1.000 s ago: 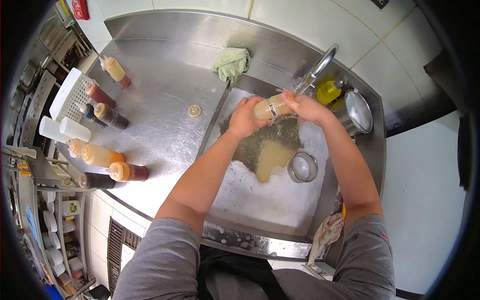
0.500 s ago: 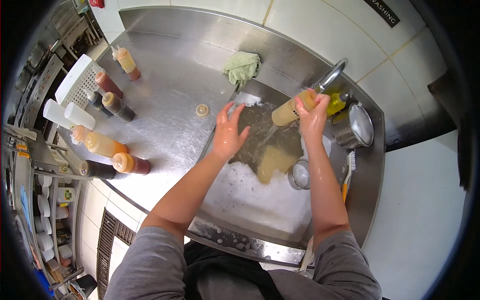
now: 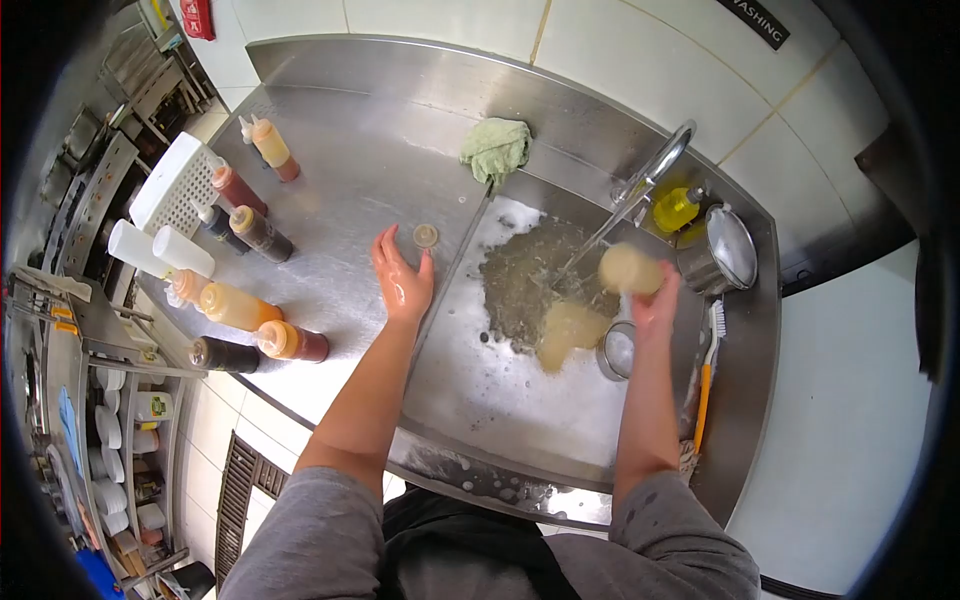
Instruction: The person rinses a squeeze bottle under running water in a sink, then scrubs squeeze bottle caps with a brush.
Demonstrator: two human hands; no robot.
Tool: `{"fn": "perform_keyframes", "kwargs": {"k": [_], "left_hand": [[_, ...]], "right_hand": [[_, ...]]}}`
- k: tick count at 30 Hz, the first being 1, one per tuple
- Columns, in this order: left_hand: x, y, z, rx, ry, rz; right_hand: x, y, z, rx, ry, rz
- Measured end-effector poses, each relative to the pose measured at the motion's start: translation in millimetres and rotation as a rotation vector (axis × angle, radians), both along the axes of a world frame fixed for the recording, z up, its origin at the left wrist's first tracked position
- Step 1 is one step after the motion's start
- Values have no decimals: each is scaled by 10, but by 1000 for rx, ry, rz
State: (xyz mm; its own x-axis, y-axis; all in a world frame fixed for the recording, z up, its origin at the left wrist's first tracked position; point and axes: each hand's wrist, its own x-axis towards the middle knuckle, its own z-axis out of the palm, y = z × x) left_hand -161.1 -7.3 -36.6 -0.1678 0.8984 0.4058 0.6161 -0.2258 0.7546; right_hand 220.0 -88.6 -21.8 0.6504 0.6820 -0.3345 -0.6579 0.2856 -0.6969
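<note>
My right hand (image 3: 654, 303) is wrapped round a tan squeeze bottle (image 3: 627, 270) above the sink, beside the running tap (image 3: 660, 165). The bottle is blurred and its label is not visible. My left hand (image 3: 402, 280) is over the steel counter, fingers stretched out and holding nothing. Just past its fingertips lies a small round bottle cap (image 3: 425, 236); I cannot tell whether the hand touches it. Below the bottle, a tan shape (image 3: 572, 335) shows in the sudsy water of the sink (image 3: 480, 400), next to a metal cup (image 3: 617, 352).
Several sauce bottles (image 3: 290, 342) and a white basket (image 3: 172, 190) stand at the counter's left. A green cloth (image 3: 497, 150) hangs at the sink's back corner. Yellow soap (image 3: 678, 210), a metal pot (image 3: 722, 252) and an orange-handled brush (image 3: 706, 385) line the right side.
My left hand has moved left, from over the sink to the counter by the cap. My right hand has lowered and turned the bottle away from the tap; water runs into the sink.
</note>
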Motion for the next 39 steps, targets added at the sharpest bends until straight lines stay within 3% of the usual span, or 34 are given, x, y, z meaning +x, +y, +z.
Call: {"fn": "perform_keyframes", "kwargs": {"k": [2, 6, 9, 11, 12, 16, 20, 21, 23, 24, 25, 27, 29, 31, 32, 33, 34, 37, 39], "left_hand": [[4, -14, -8, -20, 59, -35], [68, -39, 34, -25, 178, -121], [111, -45, 38, 1, 250, -109], [95, -53, 28, 2, 261, -121], [115, -48, 33, 13, 261, -128], [139, 28, 54, 13, 299, -119], [123, -62, 32, 12, 289, -141], [111, -22, 32, 15, 285, -130], [141, 24, 55, 22, 263, -119], [109, -23, 53, 16, 255, -125], [102, -59, 50, 11, 260, -133], [113, -34, 71, 9, 246, -124], [118, -15, 53, 18, 240, -123], [97, -28, 45, 30, 246, -132], [106, -19, 50, 28, 235, -132], [108, -26, 47, 21, 222, -127], [106, -31, 58, 19, 220, -118], [101, -35, 75, 30, 222, -127], [99, -34, 67, 33, 193, -133]], "right_hand": [[-560, -246, 61, -44, -47, 428], [-569, -318, -337, -218, 118, 158], [-601, -321, -421, -107, 199, 293], [-598, -339, -406, -137, 128, 518], [-497, -289, -352, -149, 282, 305], [-648, -312, -434, -108, 179, 445], [-537, -257, -551, -239, 338, 233], [-728, -244, -305, -228, 331, 242], [-1035, -369, 30, -219, 63, 649], [-779, -343, -249, -104, 33, 708], [-818, -341, -216, -107, 39, 700], [-863, -197, -112, -137, 427, 351], [-853, -80, -290, -111, 317, 473], [-901, 48, -265, 38, 427, 626], [-813, 179, -398, 44, 693, 665], [-804, 278, -369, 40, 691, 672], [-796, 379, -362, 30, 807, 564], [-751, 689, -582, 85, 691, 363], [-622, 855, -621, 71, 858, 242]]}}
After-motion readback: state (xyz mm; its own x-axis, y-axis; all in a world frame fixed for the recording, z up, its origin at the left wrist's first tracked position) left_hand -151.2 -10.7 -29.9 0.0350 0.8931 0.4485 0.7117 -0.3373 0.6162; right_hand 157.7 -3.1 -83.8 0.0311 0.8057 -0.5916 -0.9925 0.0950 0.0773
